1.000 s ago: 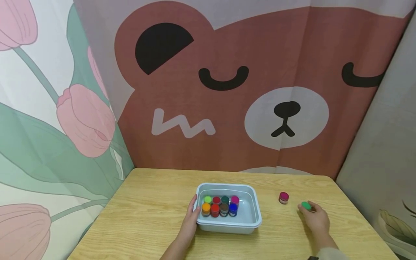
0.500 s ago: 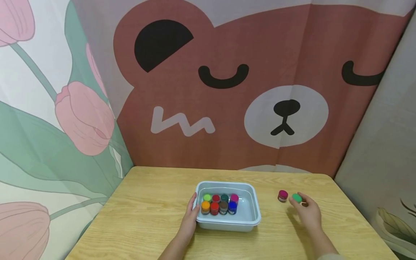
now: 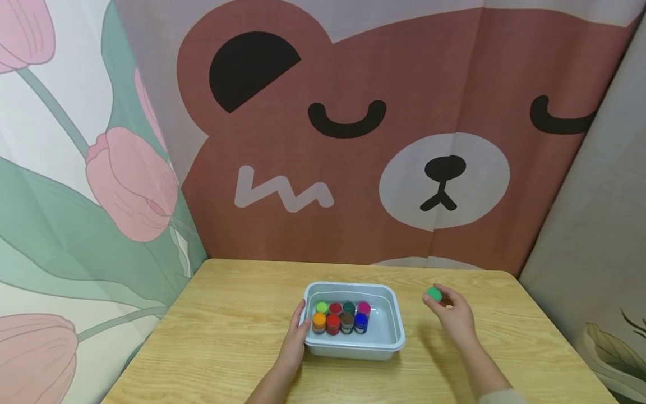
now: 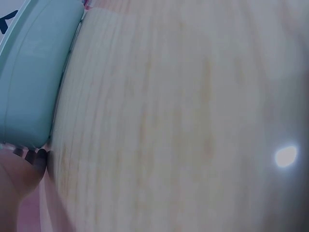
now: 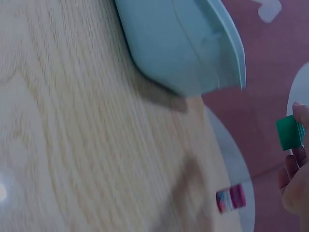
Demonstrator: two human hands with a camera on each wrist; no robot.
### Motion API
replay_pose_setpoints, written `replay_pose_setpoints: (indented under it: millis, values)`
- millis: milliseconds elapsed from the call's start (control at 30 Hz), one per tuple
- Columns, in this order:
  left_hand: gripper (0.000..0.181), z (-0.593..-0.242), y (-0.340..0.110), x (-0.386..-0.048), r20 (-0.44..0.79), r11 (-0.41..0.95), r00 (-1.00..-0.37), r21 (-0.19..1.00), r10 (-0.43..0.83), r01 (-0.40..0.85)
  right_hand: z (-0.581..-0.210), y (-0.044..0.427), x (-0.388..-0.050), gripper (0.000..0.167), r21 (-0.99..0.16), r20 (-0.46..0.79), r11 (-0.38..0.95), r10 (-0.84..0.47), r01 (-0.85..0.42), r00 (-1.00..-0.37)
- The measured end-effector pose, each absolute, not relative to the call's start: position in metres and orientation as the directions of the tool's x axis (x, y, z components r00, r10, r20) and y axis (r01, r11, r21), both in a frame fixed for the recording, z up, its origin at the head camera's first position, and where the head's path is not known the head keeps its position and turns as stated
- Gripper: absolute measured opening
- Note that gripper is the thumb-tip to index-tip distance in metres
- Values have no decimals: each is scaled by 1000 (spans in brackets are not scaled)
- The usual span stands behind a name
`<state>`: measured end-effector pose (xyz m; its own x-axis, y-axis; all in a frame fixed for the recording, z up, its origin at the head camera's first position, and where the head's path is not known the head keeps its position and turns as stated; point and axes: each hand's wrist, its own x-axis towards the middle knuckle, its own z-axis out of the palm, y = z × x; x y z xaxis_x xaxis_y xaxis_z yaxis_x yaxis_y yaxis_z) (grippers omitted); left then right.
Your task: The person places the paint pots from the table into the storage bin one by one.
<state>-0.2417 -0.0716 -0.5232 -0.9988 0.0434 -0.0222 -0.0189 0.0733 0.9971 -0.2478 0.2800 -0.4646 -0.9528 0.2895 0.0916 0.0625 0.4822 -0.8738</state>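
A pale blue plastic tub [image 3: 355,352] stands on the table. My left hand [image 3: 291,345] grips its left wall, with the thumb at the rim; in the left wrist view, fingertips [image 4: 36,159] show at the tub's lower corner. Inside are several small paint jars in two rows, among them an orange one [image 3: 319,323] and a blue one [image 3: 360,323]. To the right of the tub, my right hand [image 3: 454,317] pinches a green-capped paint jar [image 3: 434,294] above the table. A magenta-capped jar [image 5: 231,198] shows on the table in the right wrist view; my hand hides it in the head view.
The wooden table [image 3: 212,331] extends to both sides of the tub. At its back edge hangs a cloth with a bear print [image 3: 353,185]. A curtain with tulips [image 3: 131,185] is on the left, another pale curtain [image 3: 595,224] on the right.
My right hand has carried the green-capped jar left toward the tub, over the magenta-capped jar, which it now covers in the head view. The left hand and tub have stayed in place.
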Motion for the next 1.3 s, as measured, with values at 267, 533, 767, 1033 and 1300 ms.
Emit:
replay_pose_setpoints:
  millis: [267,533,767,1033,1300]
  values:
    - [55,-524,-72,-243,-37,72,-998,997,49,-34,-458,254,-255,56,-852,164,523,215,-28,-963]
    - [56,-524,-72,-243,-22,69,-999,997,45,-18,-455,225,-256,48,-851,202,516,142,-102,-969]
    - [56,-526,-72,-243,1,52,-999,999,41,3,-455,197,-255,44,-866,164,488,79,-105,-983]
    - [56,-524,-72,-243,-26,60,-998,998,50,-23,-464,170,-259,43,-870,143,476,-2,-127,-990]
    - [55,-524,-72,-243,-16,63,-999,998,45,-13,-466,155,-261,43,-843,146,485,-206,-230,-968]
